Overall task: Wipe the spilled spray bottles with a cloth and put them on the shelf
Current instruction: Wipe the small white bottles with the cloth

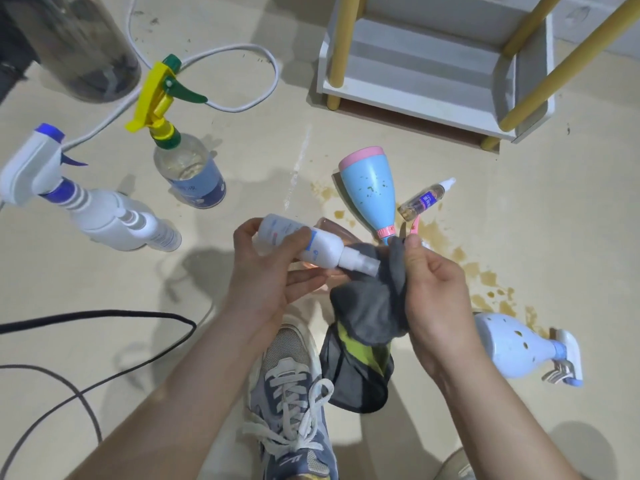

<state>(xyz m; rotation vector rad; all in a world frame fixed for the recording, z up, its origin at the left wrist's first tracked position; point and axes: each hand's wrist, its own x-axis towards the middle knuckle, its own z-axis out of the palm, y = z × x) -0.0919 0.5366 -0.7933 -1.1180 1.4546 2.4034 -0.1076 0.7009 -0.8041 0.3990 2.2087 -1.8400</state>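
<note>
Your left hand grips the white bottle round its body. Its nozzle points into the grey cloth, which your right hand pinches up against it. All this is nearer you than the shelf and well apart from it. The floor before the shelf's front edge is open, save a blue bottle and a vial lying at a brown spill. Nearer you and right of the shelf, a pale blue bottle lies on its side. Left of the shelf are a yellow trigger bottle and a white trigger bottle, with a white cable looped behind. The frame cuts off the shelf's top. A pink thing behind the white bottle is mostly hidden, so you cannot tell what it is
</note>
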